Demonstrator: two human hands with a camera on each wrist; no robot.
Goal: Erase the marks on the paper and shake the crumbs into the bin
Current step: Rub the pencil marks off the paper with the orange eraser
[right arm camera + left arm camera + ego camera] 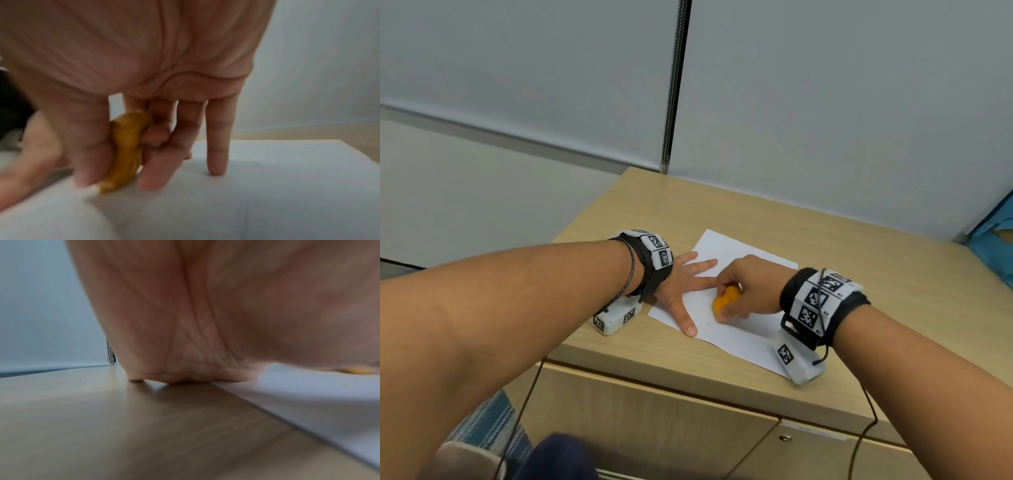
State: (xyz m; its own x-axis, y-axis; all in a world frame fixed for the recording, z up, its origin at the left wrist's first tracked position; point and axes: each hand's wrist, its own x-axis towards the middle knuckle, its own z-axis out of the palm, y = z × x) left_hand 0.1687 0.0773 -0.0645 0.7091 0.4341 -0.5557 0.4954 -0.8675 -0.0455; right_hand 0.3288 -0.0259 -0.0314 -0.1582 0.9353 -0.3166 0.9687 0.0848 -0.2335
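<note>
A white sheet of paper (736, 329) lies on the wooden cabinet top (722, 212). My left hand (688, 291) lies flat on the paper's left part, fingers spread and straight, pressing it down. My right hand (743, 291) pinches an orange eraser (726, 301) between thumb and fingers, its lower end on the paper just right of the left thumb. In the right wrist view the eraser (127, 151) is blurred and touches the paper (267, 203); the little finger's tip rests on the sheet. The left wrist view shows my palm (205, 321) at the paper's edge (308, 402). Few faint marks show.
A grey partition wall (825, 102) stands behind the cabinet. Something blue (996, 240) sits at the far right edge. Cabinet doors (654, 418) are below the front edge, with cables hanging from both wrists. No bin is in view.
</note>
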